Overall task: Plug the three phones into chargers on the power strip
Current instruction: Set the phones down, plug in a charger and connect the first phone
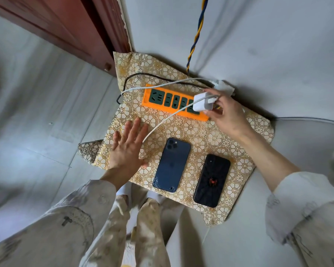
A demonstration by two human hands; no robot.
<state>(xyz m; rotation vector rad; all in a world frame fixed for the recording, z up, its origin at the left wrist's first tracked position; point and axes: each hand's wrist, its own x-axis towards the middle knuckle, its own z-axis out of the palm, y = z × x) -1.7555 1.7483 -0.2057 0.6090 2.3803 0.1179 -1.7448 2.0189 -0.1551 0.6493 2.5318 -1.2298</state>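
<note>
A white cube-shaped charger block (203,102) is pinched between thumb and fingers of the right hand (227,114), at the near-hand end of an orange plastic power strip with dark green sockets (174,102). Whether the block is seated in a socket cannot be told. A white cable (163,122) is seen running from the block across the strip toward the left hand (128,149), its free end lying just beside that hand's fingers. A second white cable (162,84) loops past the far edge of the strip.

The left hand is held flat, fingers straight and spread wide, resting on a small surface covered with a gold floral-patterned cloth (193,130); nothing is held in it.

A dark blue phone (171,165) lies back-up just beside the left hand's thumb side. A black phone with a red spider emblem (212,180) lies back-up beyond it, below the right forearm, apart from the blue one. Only these two phones are seen.

A twisted blue-and-yellow cord (197,35) hangs down behind the strip, beyond the right hand
</note>
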